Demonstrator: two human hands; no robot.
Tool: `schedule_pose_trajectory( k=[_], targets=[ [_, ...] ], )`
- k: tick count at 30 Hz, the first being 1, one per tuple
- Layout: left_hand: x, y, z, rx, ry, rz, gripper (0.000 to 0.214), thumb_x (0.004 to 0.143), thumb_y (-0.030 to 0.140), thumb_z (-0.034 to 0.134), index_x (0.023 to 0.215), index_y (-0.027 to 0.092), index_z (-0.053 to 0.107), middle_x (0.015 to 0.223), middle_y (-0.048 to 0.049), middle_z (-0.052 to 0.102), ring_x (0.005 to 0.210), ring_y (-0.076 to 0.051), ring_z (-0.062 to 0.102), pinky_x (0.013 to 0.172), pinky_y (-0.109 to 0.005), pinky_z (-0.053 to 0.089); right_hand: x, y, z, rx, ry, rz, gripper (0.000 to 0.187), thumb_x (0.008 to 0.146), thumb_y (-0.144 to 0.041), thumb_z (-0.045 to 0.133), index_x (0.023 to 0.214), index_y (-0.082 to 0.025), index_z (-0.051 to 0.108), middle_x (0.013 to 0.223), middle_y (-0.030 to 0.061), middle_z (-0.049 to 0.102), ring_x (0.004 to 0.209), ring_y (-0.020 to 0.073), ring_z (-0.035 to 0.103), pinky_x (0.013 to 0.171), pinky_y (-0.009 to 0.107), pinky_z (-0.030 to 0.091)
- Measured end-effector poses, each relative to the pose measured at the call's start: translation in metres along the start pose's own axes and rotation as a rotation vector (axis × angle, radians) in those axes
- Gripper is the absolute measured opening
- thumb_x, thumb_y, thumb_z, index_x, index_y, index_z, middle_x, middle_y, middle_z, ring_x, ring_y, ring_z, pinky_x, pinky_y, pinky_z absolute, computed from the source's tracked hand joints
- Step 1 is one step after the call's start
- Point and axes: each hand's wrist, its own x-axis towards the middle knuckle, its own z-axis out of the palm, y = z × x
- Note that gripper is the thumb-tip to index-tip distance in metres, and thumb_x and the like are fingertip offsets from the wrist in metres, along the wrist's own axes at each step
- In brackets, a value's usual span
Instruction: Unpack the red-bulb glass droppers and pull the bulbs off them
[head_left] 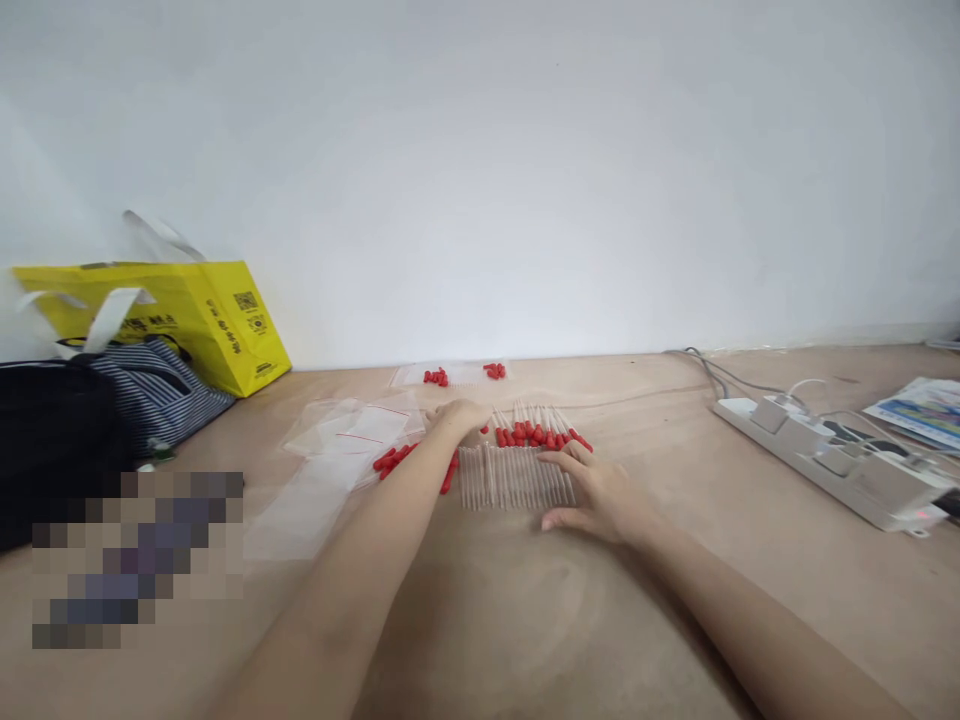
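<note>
A row of slim clear tubes lies side by side on the wooden table in front of me. Just behind it are several droppers with red rubber bulbs, their pale stems pointing away. My right hand is at the right end of the clear row, thumb and fingers apart, fingertips at the tubes' far ends. Reaching over the left side, my left hand is beside the red-bulbed droppers; its fingers are mostly hidden and blurred. Loose red bulbs lie partly under my left forearm.
Clear plastic bags lie left of my arm, and another bag with red bulbs lies by the wall. A yellow bag, a striped bag and a black bag stand left. A power strip with cables and papers are right.
</note>
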Motion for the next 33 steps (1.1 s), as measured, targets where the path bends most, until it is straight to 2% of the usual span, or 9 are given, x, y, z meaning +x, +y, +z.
schedule_pose_trajectory(
  k=[3,5,9,11,14,17,22,29,33],
  targets=[
    [-0.016,-0.006,-0.018,0.04,0.049,-0.041,0.023,0.06,0.036,0.05,0.052,0.018,0.061,0.074,-0.0126,0.065,0.086,-0.036,0.056,0.076,-0.049,0.034,0.0,0.014,0.004,-0.034,-0.027,0.056,0.085,0.058,-0.067,0.056,0.127,-0.024,0.031,0.102,0.0096,0.048,0.078,0.0224,0.053,0.056,0.03,0.041],
    [-0.038,-0.011,-0.027,0.049,0.094,0.0,0.025,0.066,0.034,0.043,0.056,0.018,0.06,0.071,-0.0109,0.064,0.083,-0.032,0.057,0.075,-0.045,0.035,-0.001,0.022,0.009,-0.045,-0.03,0.073,0.094,0.055,-0.069,0.056,0.131,-0.024,0.023,0.104,0.0115,0.045,0.079,0.0239,0.053,0.056,0.031,0.041],
    [-0.099,-0.029,-0.03,0.057,0.147,0.177,0.023,0.075,0.029,0.034,0.068,0.02,0.055,0.07,-0.0032,0.061,0.075,-0.021,0.056,0.073,-0.035,0.036,-0.001,0.031,0.019,-0.064,-0.004,0.079,0.094,0.056,-0.07,0.053,0.132,-0.027,0.019,0.105,0.0119,0.043,0.078,0.0239,0.053,0.055,0.032,0.042],
    [-0.129,-0.04,-0.025,0.095,0.182,0.347,0.021,0.079,0.03,0.034,0.073,0.02,0.051,0.073,-0.0025,0.06,0.073,-0.019,0.053,0.07,-0.032,0.036,0.0,0.035,0.022,-0.069,0.028,0.069,0.093,0.058,-0.07,0.053,0.132,-0.025,0.019,0.102,0.0116,0.044,0.076,0.0236,0.053,0.056,0.033,0.042],
    [-0.157,-0.056,-0.014,0.084,0.286,0.533,0.018,0.081,0.03,0.034,0.073,0.021,0.048,0.074,-0.0014,0.058,0.067,-0.018,0.05,0.065,-0.03,0.036,0.001,0.04,0.025,-0.073,0.063,0.035,0.09,0.061,-0.067,0.054,0.132,-0.023,0.02,0.101,0.0112,0.045,0.077,0.0228,0.053,0.058,0.032,0.042],
    [-0.161,-0.068,0.002,-0.023,0.363,0.624,0.016,0.082,0.026,0.033,0.074,0.021,0.046,0.073,-0.0004,0.057,0.065,-0.016,0.05,0.066,-0.03,0.036,0.0,0.042,0.025,-0.093,0.07,0.026,0.087,0.063,-0.065,0.053,0.132,-0.022,0.022,0.102,0.0114,0.045,0.077,0.0219,0.053,0.057,0.031,0.042],
    [-0.148,-0.078,0.025,-0.122,0.468,0.635,0.016,0.084,0.024,0.032,0.08,0.019,0.047,0.072,-0.0009,0.057,0.068,-0.015,0.051,0.07,-0.031,0.034,0.0,0.033,0.025,-0.108,0.098,0.007,0.094,0.056,-0.066,0.058,0.132,-0.022,0.023,0.104,0.0115,0.047,0.076,0.0214,0.052,0.054,0.029,0.041],
    [-0.15,-0.079,0.027,-0.082,0.491,0.669,0.015,0.084,0.022,0.035,0.078,0.017,0.049,0.073,-0.0018,0.058,0.071,-0.016,0.051,0.07,-0.032,0.032,0.001,0.018,0.021,-0.056,0.122,0.049,0.087,0.059,-0.068,0.054,0.13,-0.023,0.029,0.105,0.0123,0.046,0.081,0.0231,0.051,0.058,0.032,0.043],
    [-0.15,-0.078,0.029,-0.058,0.485,0.678,0.014,0.084,0.021,0.038,0.078,0.017,0.05,0.075,-0.0018,0.059,0.074,-0.016,0.052,0.071,-0.032,0.03,0.005,-0.002,0.013,0.067,0.243,-0.078,0.071,0.069,-0.06,0.051,0.125,-0.02,0.035,0.105,0.0114,0.048,0.091,0.0225,0.049,0.07,0.034,0.043]
  ],
)
